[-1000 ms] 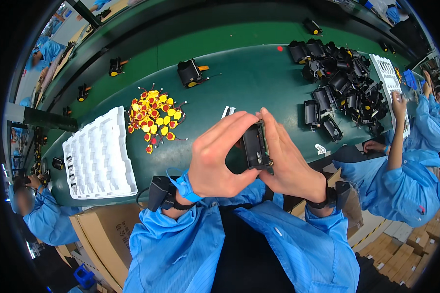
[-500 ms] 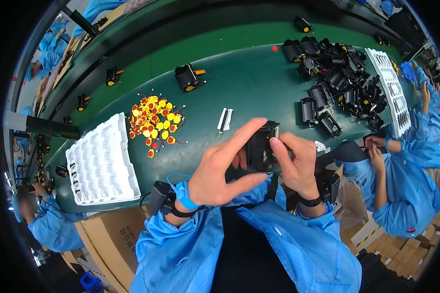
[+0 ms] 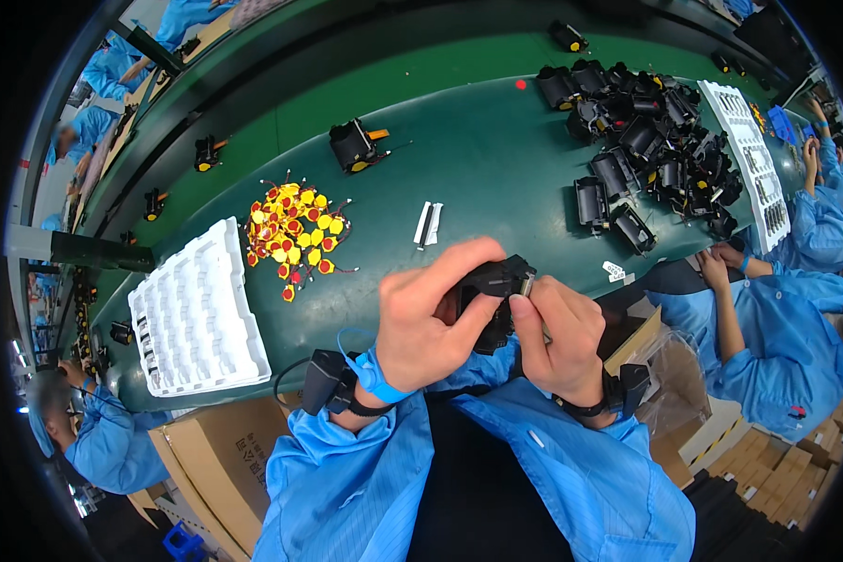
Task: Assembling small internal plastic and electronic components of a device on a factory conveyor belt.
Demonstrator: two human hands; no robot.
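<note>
A black plastic housing (image 3: 497,277) is held up in front of my body, over the near edge of the table. My left hand (image 3: 429,317) grips it from the left, thumb and fingers wrapped round its upper end. At its right edge, my right hand (image 3: 562,335) presses thumb and fingertips together on a small silvery strip (image 3: 526,284) against the housing. Fingers hide much of the housing's inside. On the table beyond lie white strips with a dark bar (image 3: 428,226). To their left is a pile of yellow and red wired discs (image 3: 295,229).
Many similar black housings (image 3: 642,140) are heaped at the right. One housing with an orange tab (image 3: 354,146) stands alone farther back. White moulded trays (image 3: 206,309) (image 3: 746,155) lie at both sides. A cardboard box (image 3: 220,459) stands below at left; co-workers (image 3: 759,337) sit nearby.
The housing has tilted, now showing its end rather than its open face. My left thumb has closed onto it. My right fingers stay at the silvery strip.
</note>
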